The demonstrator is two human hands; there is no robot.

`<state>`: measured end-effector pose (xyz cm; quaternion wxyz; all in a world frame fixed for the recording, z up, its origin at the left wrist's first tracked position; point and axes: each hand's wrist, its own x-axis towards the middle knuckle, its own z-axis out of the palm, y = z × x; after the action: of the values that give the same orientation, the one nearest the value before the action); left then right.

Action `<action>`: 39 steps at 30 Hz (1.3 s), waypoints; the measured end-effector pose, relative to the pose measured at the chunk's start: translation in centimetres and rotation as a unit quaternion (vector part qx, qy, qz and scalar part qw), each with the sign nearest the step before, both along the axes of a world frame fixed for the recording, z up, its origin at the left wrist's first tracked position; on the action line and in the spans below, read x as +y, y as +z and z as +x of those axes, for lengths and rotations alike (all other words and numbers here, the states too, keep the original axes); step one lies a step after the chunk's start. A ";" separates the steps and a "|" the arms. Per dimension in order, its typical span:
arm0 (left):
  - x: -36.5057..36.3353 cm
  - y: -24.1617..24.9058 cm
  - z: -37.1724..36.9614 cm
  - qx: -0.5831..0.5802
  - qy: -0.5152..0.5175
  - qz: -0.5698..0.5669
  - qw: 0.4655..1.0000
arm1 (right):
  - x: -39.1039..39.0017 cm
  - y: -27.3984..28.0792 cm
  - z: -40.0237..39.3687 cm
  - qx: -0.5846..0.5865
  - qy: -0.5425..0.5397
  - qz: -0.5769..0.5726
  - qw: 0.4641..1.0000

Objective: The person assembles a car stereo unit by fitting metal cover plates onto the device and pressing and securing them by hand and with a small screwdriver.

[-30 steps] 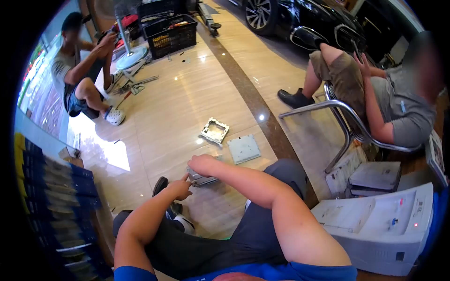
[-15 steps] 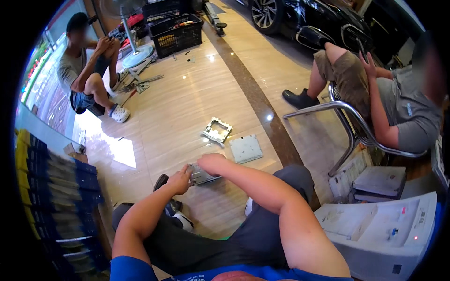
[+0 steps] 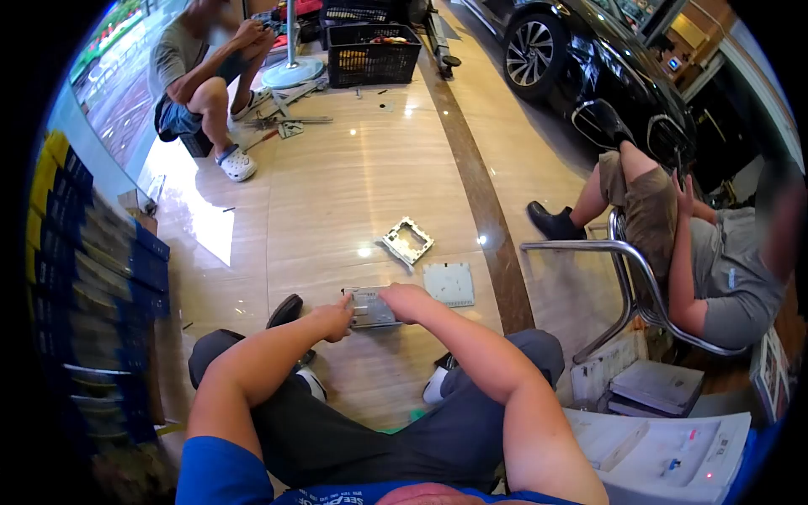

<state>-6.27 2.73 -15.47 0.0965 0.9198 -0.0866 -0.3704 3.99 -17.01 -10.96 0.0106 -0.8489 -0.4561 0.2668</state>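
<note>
Both hands, left hand (image 3: 335, 321) and right hand (image 3: 406, 301), grip the metal box (image 3: 368, 306) over the floor (image 3: 337, 202). It could slip and land on the flat plate (image 3: 449, 284) at two o'clock

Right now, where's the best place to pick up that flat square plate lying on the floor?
By one edge, probably the near one. The square plate lies flat on the floor, clear of the open frame, so fingers must slide under an edge.
</note>
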 end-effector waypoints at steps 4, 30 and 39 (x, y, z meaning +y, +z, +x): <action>0.0 -0.1 -0.3 0.044 -0.040 0.025 0.998 | 0.3 -1.3 0.0 -0.018 0.006 0.012 1.000; 0.3 0.5 -0.4 -0.004 -0.096 -0.014 0.995 | -1.0 1.1 -0.4 -0.013 0.017 -0.075 0.997; -0.2 0.8 -0.8 0.013 -0.112 0.008 0.994 | -1.4 1.9 -0.6 -0.041 -0.002 -0.038 0.998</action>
<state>-7.03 2.52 -14.72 0.0478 0.9003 -0.1849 -0.3911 3.36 -18.45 -9.10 -0.0400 -0.8598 -0.4442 0.2487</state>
